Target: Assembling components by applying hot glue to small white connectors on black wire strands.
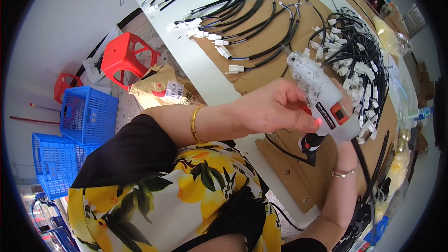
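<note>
Above the cardboard (247,82) on the white surface (193,60), a pale corded hand tool (324,98) is held in the air by both hands. The left hand (275,109) is closed around its side, with the thumb pressed near a small red light. The right hand (346,101) is behind the tool, mostly hidden, so I cannot tell how firmly its fingers hold.

If the nozzle is hot, which I cannot tell, it could mark the black cables beyond it, because its tip points toward the far edge, where they lie. The black cord (361,163) hangs downward near the right forearm; a pull on it could perhaps twist the tool, or catch the heap (366,60) of cables near the right edge.

The tool's body is smooth, whitish plastic with a rectangular switch (339,113) framed in orange-red, while its cylindrical front looks wrinkled, grey and stained. Along the left edge, slim curved cables end in boxy white connectors (234,69), with a glossy plastic look. The cardboard is matt brown. A smooth gold bangle (194,126) circles the left forearm.
</note>
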The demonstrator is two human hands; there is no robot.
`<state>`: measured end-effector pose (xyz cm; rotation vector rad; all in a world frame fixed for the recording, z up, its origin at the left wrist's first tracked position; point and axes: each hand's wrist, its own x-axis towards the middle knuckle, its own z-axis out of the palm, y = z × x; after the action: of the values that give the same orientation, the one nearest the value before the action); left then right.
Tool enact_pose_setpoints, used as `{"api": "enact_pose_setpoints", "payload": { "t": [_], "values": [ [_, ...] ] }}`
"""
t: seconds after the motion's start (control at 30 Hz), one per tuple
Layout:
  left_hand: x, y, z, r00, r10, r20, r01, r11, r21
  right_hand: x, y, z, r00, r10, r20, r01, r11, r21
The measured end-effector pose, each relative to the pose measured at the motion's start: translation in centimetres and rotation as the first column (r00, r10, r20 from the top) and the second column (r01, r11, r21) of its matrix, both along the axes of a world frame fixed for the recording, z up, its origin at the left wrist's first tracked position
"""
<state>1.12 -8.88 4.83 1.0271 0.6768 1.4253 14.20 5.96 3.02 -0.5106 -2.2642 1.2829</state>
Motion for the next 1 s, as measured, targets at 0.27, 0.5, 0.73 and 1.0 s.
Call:
{"api": "enact_pose_setpoints", "payload": {
  "t": [0.27, 0.5, 0.73, 1.0],
  "values": [
    [-0.1, -1.7, -0.4, 0.981, 0.073, 0.180, -0.069, 0.997, -0.030, -8.0, -3.2, -2.3, 0.933, 0.336, 0.127, -0.354, 0.921, 0.163],
    [-1.1, -2.3, -0.1, 0.977, 0.040, 0.209, -0.016, 0.993, -0.113, -11.5, -5.5, -1.3, 0.965, 0.243, 0.099, -0.211, 0.496, 0.842],
    [-1.8, -2.5, 0.1, 0.963, 0.034, 0.266, -0.003, 0.993, -0.117, -12.6, -6.4, -1.2, 0.974, 0.159, 0.160, -0.209, 0.370, 0.905],
    [-1.9, -2.3, 0.2, 0.962, 0.049, 0.268, -0.016, 0.992, -0.126, -13.1, -6.7, -1.2, 0.972, 0.095, 0.216, -0.235, 0.317, 0.919]
  ]
}}
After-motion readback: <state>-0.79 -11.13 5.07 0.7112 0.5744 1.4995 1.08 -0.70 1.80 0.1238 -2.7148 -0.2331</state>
